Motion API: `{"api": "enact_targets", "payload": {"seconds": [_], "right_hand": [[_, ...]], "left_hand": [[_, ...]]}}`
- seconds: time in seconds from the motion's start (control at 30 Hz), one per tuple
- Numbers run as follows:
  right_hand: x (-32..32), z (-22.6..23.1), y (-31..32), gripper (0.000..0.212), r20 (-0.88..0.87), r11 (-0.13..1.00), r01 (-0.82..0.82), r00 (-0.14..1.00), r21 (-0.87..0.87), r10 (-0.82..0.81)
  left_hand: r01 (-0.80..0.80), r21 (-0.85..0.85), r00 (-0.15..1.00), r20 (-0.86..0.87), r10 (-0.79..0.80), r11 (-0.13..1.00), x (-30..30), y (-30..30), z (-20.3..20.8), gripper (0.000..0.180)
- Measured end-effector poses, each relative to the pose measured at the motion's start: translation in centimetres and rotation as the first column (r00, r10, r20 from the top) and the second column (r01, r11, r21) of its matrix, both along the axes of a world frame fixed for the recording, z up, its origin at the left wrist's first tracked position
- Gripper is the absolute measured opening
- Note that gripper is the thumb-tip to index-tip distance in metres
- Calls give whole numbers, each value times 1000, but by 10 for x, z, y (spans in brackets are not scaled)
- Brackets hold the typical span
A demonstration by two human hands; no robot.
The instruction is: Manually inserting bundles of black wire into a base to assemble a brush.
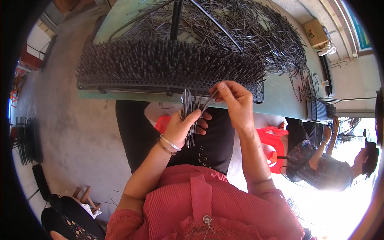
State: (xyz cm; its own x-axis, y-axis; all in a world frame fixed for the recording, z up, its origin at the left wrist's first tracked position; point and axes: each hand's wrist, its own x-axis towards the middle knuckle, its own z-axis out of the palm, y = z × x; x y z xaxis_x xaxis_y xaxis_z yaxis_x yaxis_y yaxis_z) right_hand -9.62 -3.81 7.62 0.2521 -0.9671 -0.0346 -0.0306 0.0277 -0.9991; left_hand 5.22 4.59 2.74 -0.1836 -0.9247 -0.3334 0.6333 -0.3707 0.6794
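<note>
My left hand [182,126] is closed round a bundle of thin dark metal-looking rods [187,102], which stick out above and below the fist. My right hand [236,100] pinches the upper end of one thin rod [209,101] that slants away from the bundle. Both hands are just in front of a long black perforated rack [156,87]. Many thin dark rods [160,60] stand upright in its holes, packed closely. A row of bare holes shows along the rack's near edge and right end.
Loose rods [256,32] lie heaped on the green table [286,86] behind the rack. A black post with slanting bars [176,20] rises there. At right, a co-worker [320,166] reaches to another rack [318,109]. Red plastic stool [274,140] stands between us; a cardboard box [315,34] sits far right.
</note>
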Motion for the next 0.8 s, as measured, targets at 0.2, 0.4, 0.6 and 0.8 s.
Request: {"api": "enact_targets", "payload": {"seconds": [0.2, 0.4, 0.6, 0.8], "right_hand": [[2, 11, -17, 16, 38, 926, 233, 972, -298, -232], [13, 2, -32, 15, -172, 806, 240, 906, -542, -386], [11, 0, -29, 16, -225, 704, 171, 873, -689, -432], [5, -2, -36, 15, -260, 727, 59, 912, -685, -318]], "left_hand": [[56, 26, 998, -19, -55, 998, 2, -2, -5, 30], [65, 73, 997, -43, -62, 995, -1, 0, -4, 32], [70, 61, 997, -45, -67, 996, 1, 0, -6, 32], [100, 74, 994, -58, -96, 992, 3, 0, -3, 33]]}}
